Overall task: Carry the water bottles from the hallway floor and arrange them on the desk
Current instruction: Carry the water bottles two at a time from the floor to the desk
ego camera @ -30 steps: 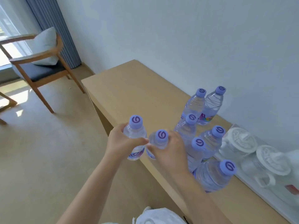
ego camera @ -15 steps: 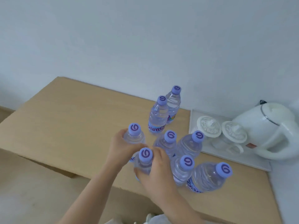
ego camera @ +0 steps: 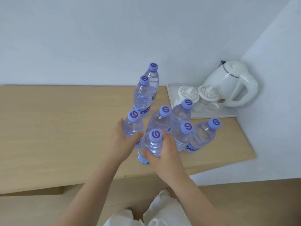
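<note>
Head view: you look down on the surface (ego camera: 57,128) and a cluster of water bottles.
Left hand (ego camera: 123,141): your fingers wrap the left bottle (ego camera: 132,126), upright at the cluster's left edge.
Right hand (ego camera: 164,154): it grips the near bottle (ego camera: 150,147), just beside the left one (its base looks down on the wood, though I cannot tell for sure).
Other bottles: six already stand behind, near the tray (ego camera: 228,114) and kettle (ego camera: 228,85).
Change: a second ago both bottles hung at the surface's edge; now they sit among the group.
Meaning: placement looks nearly done; letting go remains.
</note>
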Tool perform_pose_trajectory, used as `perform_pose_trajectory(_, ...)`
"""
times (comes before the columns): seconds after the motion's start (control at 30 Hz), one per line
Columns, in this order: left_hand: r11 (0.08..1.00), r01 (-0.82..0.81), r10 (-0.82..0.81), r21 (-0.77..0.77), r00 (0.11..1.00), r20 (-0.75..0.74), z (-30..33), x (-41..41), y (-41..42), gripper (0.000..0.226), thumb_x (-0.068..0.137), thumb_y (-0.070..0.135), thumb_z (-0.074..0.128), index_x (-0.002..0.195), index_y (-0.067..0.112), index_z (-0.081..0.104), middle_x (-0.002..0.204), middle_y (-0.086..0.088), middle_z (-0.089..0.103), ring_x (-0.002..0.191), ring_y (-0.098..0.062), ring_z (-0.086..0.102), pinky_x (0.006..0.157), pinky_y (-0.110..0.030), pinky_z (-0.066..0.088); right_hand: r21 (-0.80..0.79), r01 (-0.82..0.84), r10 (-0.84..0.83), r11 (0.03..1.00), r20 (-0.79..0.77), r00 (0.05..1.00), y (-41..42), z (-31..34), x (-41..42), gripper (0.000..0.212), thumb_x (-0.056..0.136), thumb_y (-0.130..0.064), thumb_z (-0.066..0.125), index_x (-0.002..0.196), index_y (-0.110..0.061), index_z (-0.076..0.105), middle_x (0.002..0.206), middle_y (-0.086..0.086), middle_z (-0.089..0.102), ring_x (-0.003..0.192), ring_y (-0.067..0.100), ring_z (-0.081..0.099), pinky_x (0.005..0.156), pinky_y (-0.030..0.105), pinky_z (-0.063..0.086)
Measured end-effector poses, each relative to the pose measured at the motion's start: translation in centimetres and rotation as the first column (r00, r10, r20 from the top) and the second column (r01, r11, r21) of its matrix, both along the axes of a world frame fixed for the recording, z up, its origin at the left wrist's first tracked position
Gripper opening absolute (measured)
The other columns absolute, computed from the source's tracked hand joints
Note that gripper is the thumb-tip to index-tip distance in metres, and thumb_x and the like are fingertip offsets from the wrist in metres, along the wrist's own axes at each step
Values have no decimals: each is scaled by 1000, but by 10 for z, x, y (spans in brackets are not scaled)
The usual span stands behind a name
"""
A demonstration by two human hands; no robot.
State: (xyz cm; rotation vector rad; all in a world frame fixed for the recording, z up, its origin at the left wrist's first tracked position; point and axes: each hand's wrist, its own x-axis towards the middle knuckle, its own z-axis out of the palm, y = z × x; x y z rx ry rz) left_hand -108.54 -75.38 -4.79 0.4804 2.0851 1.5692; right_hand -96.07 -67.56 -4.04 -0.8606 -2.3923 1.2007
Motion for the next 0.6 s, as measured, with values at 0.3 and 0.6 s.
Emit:
perform_pose_trajectory(0.3, 540, 346, -397, -767, 909, 130, -27, 51, -13, 28, 84, 43, 53, 82, 16, 44, 84, 5, 50, 79, -17, 54, 64, -26, 40, 39, -4, 2, 999, 50, 999, 7, -6, 46, 49, 82, -29, 69, 125, -18, 49, 116, -11, 42, 100, -7, 36, 86, -3, 25)
perform_pose_trajectory(0.6, 547, 484, -719, -683, 689, -87, 1, 184, 94, 39, 88, 44, 52, 118, 19, 58, 116, 3, 62, 106, -17, 57, 90, -31, 45, 55, 202, -208, 978, 142, 968, 74, -5, 193, 46, 88, -34, 60, 130, -18, 50, 123, -8, 48, 112, 7, 46, 84, 14, 34)
